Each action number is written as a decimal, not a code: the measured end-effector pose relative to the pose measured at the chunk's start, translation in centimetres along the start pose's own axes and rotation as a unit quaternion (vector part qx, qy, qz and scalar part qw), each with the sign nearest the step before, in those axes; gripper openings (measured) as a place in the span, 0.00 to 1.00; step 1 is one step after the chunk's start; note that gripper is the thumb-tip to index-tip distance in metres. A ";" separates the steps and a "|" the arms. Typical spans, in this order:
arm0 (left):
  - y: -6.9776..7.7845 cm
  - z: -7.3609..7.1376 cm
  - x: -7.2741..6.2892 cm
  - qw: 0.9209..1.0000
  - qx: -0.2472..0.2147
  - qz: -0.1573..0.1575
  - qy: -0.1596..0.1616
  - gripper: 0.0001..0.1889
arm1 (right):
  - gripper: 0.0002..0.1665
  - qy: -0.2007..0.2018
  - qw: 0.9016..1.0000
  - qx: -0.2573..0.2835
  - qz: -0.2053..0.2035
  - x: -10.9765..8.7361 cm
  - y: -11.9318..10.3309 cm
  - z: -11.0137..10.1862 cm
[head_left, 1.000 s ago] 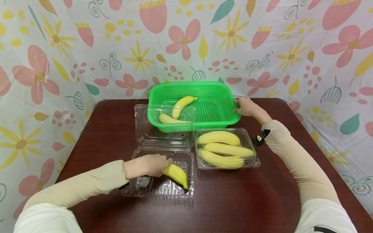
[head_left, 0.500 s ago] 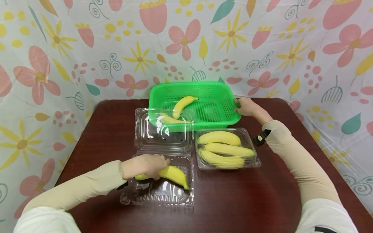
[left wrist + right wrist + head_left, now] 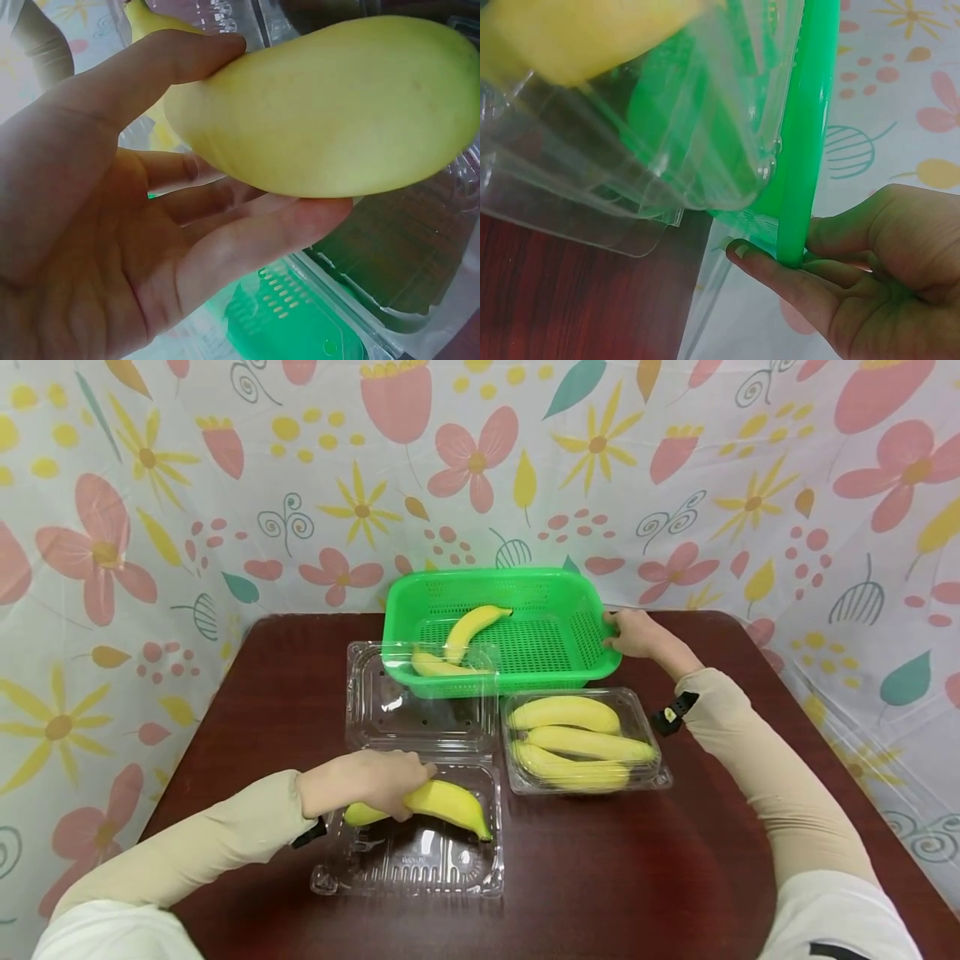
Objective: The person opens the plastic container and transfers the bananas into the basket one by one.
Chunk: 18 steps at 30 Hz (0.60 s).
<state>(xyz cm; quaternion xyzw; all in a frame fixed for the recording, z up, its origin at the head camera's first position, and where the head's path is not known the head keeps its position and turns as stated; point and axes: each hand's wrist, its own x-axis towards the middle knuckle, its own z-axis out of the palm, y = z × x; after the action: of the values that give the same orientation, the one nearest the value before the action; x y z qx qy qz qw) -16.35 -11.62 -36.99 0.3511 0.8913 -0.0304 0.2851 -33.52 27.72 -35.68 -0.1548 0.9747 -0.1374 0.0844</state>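
My left hand (image 3: pixel 375 781) grips a yellow banana (image 3: pixel 450 806) across its middle, over the base of an open clear plastic clamshell box (image 3: pixel 408 877). In the left wrist view the thumb lies on one side of the banana (image 3: pixel 322 112) and the fingers on the other. The box's lid (image 3: pixel 420 727) leans back and overlaps the green basket (image 3: pixel 510 683). At the basket's right end, my right hand (image 3: pixel 637 633) holds the rim between thumb and fingers, as the right wrist view also shows. Inside the basket are two bananas, the upper one (image 3: pixel 468 631) fully visible, the other partly behind the lid.
A closed clear box (image 3: pixel 660 781) with three bananas stands right of the open box, just in front of the basket. All stand on a dark red-brown table (image 3: pixel 600 877). Behind it hangs a patterned curtain (image 3: pixel 570 485).
The open box has shifted slightly toward me, and its lid has dropped lower. My left hand has drawn a little left, with more of the banana showing. The right hand stays on the rim.
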 end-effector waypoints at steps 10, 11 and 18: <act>-1.0 -0.8 -1.1 0.999 -0.027 0.025 0.032 0.20 | 0.33 -0.012 1.000 -0.011 -0.006 -0.3 0.0 -0.4; -1.2 -0.9 -1.2 0.998 -0.030 0.028 0.037 0.19 | 0.32 -0.011 1.000 -0.011 -0.006 -0.3 0.1 -0.4; -2.3 -1.7 -2.5 0.994 -0.070 0.044 0.064 0.15 | 0.38 -0.021 1.000 0.010 0.000 0.0 0.2 -0.2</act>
<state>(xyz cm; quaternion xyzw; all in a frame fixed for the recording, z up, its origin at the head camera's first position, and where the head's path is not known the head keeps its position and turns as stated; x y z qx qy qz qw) -17.16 -14.49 -34.60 0.3701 0.8916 0.0675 0.2521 -33.65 27.91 -35.54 -0.1563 0.9715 -0.1436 0.1059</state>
